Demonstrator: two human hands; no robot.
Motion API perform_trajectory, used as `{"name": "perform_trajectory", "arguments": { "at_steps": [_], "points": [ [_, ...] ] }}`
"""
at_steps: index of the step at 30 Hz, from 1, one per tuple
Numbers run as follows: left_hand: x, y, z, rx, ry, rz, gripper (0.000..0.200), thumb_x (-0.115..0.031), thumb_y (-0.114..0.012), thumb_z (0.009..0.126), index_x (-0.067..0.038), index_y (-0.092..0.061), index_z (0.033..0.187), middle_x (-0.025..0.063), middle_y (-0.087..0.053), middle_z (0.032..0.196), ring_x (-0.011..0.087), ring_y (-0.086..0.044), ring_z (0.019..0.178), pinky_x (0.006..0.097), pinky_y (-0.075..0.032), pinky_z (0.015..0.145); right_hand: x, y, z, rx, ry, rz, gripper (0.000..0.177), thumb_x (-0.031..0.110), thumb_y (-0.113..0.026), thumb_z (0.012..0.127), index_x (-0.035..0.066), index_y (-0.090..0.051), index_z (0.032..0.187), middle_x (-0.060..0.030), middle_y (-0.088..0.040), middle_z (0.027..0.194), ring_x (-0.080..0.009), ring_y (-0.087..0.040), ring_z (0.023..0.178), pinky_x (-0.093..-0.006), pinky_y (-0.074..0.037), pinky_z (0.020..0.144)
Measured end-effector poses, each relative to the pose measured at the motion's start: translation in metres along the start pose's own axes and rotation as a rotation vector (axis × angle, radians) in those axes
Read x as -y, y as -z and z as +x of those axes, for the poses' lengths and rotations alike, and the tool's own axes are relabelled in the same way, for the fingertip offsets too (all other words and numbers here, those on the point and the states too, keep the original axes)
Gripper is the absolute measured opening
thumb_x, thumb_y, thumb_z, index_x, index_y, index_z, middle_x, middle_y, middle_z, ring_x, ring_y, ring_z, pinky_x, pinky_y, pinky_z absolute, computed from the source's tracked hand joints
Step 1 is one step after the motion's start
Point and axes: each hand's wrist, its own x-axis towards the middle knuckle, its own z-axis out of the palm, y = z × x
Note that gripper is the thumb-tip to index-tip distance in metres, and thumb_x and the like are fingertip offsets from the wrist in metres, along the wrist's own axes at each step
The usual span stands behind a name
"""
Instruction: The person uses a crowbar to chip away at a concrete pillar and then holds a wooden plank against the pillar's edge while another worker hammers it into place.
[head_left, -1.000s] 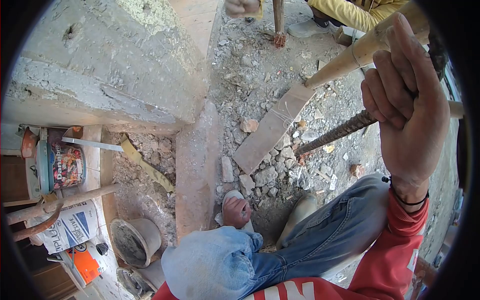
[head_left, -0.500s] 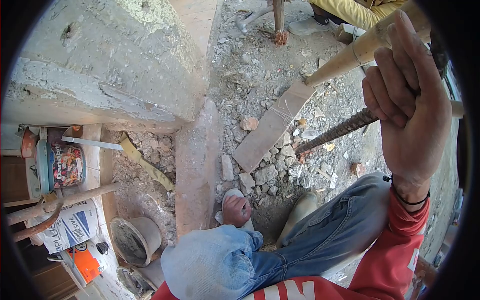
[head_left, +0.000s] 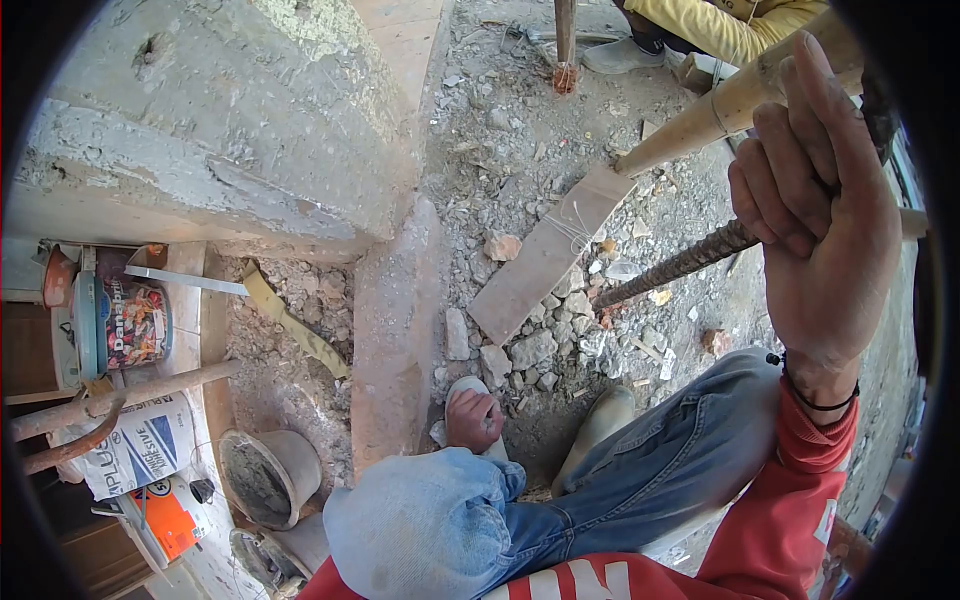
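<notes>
My left hand [head_left: 473, 420] is down by my shoe, beyond my bent knee, with its fingers curled closed; what it holds, if anything, is hidden. Raised at the right, my right hand [head_left: 825, 215] shows its palm, index finger stretched up and the others loosely bent, with nothing seen in it. Behind it pass a ribbed metal bar [head_left: 680, 265] and a bamboo pole [head_left: 690, 130]. The pole's lower end meets a flat board [head_left: 550, 255] that lies on the rubble with thin string on it.
A person in yellow sleeves [head_left: 700, 25] is at the top right. An upright post [head_left: 565, 45] stands nearby. On the left are a concrete block [head_left: 210, 130], a ledge [head_left: 390, 330], a mortar bucket [head_left: 300, 465], a labelled tub [head_left: 135, 320] and an adhesive bag [head_left: 150, 445].
The hammer-like tool by the post at the top has moved up and right. The view has shifted slightly. My hands keep nearly the same pose.
</notes>
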Motion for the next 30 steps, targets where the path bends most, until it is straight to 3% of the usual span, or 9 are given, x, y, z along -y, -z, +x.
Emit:
{"name": "perform_trajectory", "arguments": {
  "at_steps": [10,19,22,24,25,27,30],
  "points": [
    [0.011,-0.01,-0.015,-0.049,-0.035,0.008,0.009,-0.013,-0.069,0.079,-0.007,-0.064,0.078,0.0111,-0.064,0.076,0.0303,-0.06,0.076,0.044,-0.044,0.07,-0.005,0.008,0.003,0.063,0.015,0.068,0.045,0.031,-0.043,0.113,0.001,-0.058,0.143,0.0096,-0.026,0.059,-0.0024,-0.02,0.048,-0.0231,-0.023,0.05],
    [0.003,-0.006,-0.006,-0.011,0.011,0.028,0.009,-0.013,-0.07,0.078,-0.006,-0.065,0.077,0.011,-0.065,0.075,0.0305,-0.061,0.075,0.045,-0.045,0.07,0.003,-0.024,-0.001,-0.018,0.035,0.054,0.04,0.031,-0.044,0.113,0.002,-0.063,0.133,0.0095,-0.028,0.059,-0.0026,-0.02,0.047,-0.0239,-0.021,0.049],
    [0.014,-0.015,-0.015,-0.044,-0.02,0.017,0.007,-0.013,-0.07,0.078,-0.008,-0.066,0.077,0.0092,-0.064,0.072,0.0294,-0.061,0.07,0.045,-0.045,0.069,0.007,-0.024,-0.002,-0.076,-0.068,0.073,0.03,0.03,-0.048,0.111,0.008,-0.068,0.11,0.0098,-0.026,0.058,-0.0027,-0.02,0.047,-0.0252,-0.019,0.047],
    [0.018,-0.018,-0.016,-0.073,-0.045,0.033,0.006,-0.015,-0.07,0.078,-0.009,-0.067,0.077,0.0081,-0.068,0.076,0.0276,-0.063,0.071,0.0441,-0.047,0.07,0.009,-0.026,-0.001,-0.101,-0.145,0.009,0.029,0.03,-0.054,0.109,0.016,-0.058,0.085,0.0102,-0.025,0.057,-0.0029,-0.02,0.046,-0.0259,-0.018,0.046],
    [0.019,-0.017,-0.015,-0.075,-0.065,0.023,0.006,-0.016,-0.07,0.078,-0.01,-0.067,0.077,0.0077,-0.069,0.077,0.0271,-0.064,0.071,0.0436,-0.048,0.07,0.01,-0.03,0.0,-0.082,-0.111,0.037,0.029,0.03,-0.054,0.109,0.016,-0.058,0.085,0.0102,-0.025,0.057,-0.0029,-0.02,0.046,-0.0259,-0.018,0.046],
    [0.018,-0.016,-0.017,-0.081,-0.058,0.046,0.006,-0.016,-0.07,0.077,-0.01,-0.068,0.078,0.0072,-0.07,0.078,0.0266,-0.064,0.072,0.0434,-0.049,0.071,0.013,-0.034,0.0,-0.166,-0.137,-0.042,0.038,0.031,-0.058,0.108,0.02,-0.043,0.074,0.0103,-0.025,0.055,-0.0032,-0.021,0.046,-0.0265,-0.016,0.046],
    [0.023,-0.023,-0.019,-0.066,-0.042,0.044,0.007,-0.016,-0.07,0.077,-0.01,-0.069,0.08,0.0069,-0.07,0.077,0.026,-0.065,0.072,0.0428,-0.048,0.069,0.016,-0.034,0.0,-0.15,-0.144,-0.031,0.038,0.033,-0.059,0.107,0.019,-0.045,0.075,0.0098,-0.027,0.055,-0.0038,-0.022,0.045,-0.0269,-0.017,0.046]
  ]
}}
